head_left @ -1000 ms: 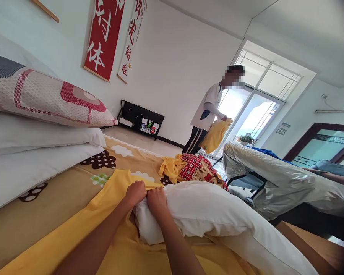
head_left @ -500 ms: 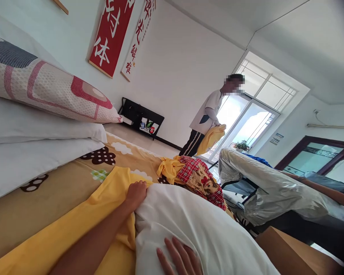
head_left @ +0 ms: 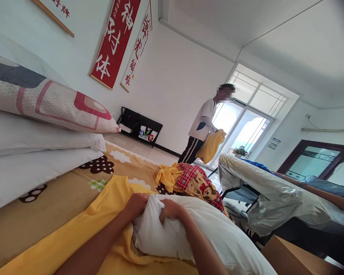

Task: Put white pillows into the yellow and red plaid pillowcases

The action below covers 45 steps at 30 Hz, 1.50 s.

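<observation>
A white pillow lies across a yellow cloth, which looks like a pillowcase. My left hand is closed at the pillow's far left corner, where the cloth's edge meets it; which layers it pinches is partly hidden. Bunched white fabric rises between the hands. My right hand grips the pillow near that corner, its fingertips sunk into the folds. Beyond the pillow lies a crumpled red plaid cloth with a bear picture, beside a yellow bundle.
White pillows and a patterned pillow are stacked at left on the tan printed sheet. A person stands near the glass door holding yellow fabric. Plastic-covered furniture and a cardboard box are at right.
My right hand has moved from lying on the pillow to gripping near its far corner beside my left hand. The pillow's near end has bunched and lifted. The view has tilted slightly.
</observation>
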Each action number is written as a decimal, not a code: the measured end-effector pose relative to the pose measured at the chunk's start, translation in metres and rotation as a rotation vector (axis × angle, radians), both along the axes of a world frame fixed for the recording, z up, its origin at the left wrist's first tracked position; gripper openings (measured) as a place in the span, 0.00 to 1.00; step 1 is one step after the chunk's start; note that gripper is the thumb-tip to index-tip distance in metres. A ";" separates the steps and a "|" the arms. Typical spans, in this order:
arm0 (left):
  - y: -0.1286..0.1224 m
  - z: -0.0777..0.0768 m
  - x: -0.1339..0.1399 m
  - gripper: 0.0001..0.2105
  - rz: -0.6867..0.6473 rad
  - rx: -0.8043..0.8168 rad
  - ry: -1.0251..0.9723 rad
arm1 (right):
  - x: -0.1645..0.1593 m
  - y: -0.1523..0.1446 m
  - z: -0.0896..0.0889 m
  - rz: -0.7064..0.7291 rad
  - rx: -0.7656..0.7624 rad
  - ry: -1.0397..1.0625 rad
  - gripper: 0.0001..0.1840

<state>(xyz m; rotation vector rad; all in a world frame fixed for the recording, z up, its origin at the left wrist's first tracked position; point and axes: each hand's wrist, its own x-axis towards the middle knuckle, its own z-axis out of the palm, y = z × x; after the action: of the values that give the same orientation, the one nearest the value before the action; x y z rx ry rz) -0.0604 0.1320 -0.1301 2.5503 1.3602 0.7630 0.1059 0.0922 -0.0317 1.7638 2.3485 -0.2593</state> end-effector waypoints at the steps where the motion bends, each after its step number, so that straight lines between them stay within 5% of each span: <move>1: 0.000 0.001 0.000 0.11 0.024 -0.015 -0.012 | -0.003 0.003 -0.005 0.010 0.004 -0.022 0.23; 6: 0.004 0.010 0.003 0.13 0.108 -0.116 -0.078 | -0.017 -0.020 -0.018 0.129 0.091 -0.121 0.18; 10: 0.008 0.019 0.005 0.11 0.053 -0.155 -0.131 | -0.037 -0.032 -0.014 0.165 0.123 -0.179 0.20; 18: -0.005 0.035 0.004 0.12 0.038 -0.091 -0.138 | -0.040 0.002 -0.016 -0.100 0.272 -0.252 0.17; 23: -0.012 0.042 -0.002 0.12 0.047 -0.087 -0.039 | -0.042 -0.017 -0.031 -0.177 0.394 -0.207 0.19; 29: -0.032 0.070 -0.014 0.08 -0.048 -0.074 0.129 | -0.025 -0.087 -0.069 0.094 0.860 0.002 0.23; 32: -0.053 0.081 -0.013 0.11 -0.103 -0.048 0.210 | -0.001 -0.113 -0.077 0.275 0.905 0.154 0.30; 36: -0.079 0.070 -0.012 0.05 -0.233 -0.159 0.407 | 0.030 -0.139 -0.078 0.402 0.952 0.249 0.31; 41: -0.101 0.034 -0.032 0.08 -0.205 -0.135 0.489 | 0.058 -0.166 -0.084 0.635 1.120 -0.044 0.26; 45: -0.118 0.016 -0.042 0.06 -0.294 -0.087 0.391 | 0.066 -0.155 -0.063 0.507 0.935 0.011 0.27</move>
<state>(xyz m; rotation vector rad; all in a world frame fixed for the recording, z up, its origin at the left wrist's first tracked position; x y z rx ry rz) -0.1027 0.0138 -0.1146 2.8361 1.0343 0.1557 0.1723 -0.0627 -0.0945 1.2820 3.0534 1.0494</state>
